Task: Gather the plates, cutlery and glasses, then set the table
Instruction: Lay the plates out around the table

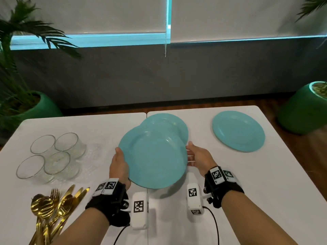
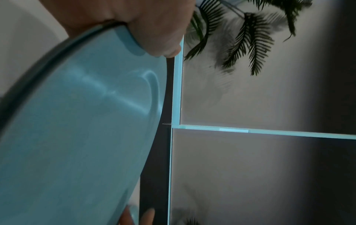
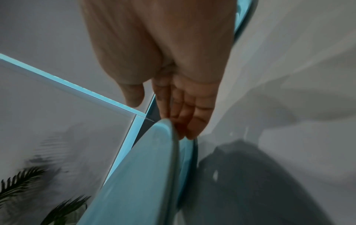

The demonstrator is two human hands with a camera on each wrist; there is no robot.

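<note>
A teal plate [image 1: 154,156] is raised and tilted over another teal plate [image 1: 169,122] that lies on the white table [image 1: 230,174]. My left hand [image 1: 118,160] grips the raised plate's left rim; its thumb [image 2: 158,30] lies on top of the plate [image 2: 77,121] and the fingers are hidden beneath. At the right rim my right hand [image 1: 196,156] has straight fingers [image 3: 185,109] reaching under the upper plate [image 3: 144,167], above the lower plate [image 3: 185,152]. Its thumb [image 3: 133,94] stands clear of the rim. A third teal plate [image 1: 238,131] lies at the right.
Several clear glasses [image 1: 53,154] stand in a cluster at the left. A bundle of gold cutlery [image 1: 51,209] lies at the front left corner. Green plant pots stand on the floor beyond the left [image 1: 35,110] and right [image 1: 304,110] table corners.
</note>
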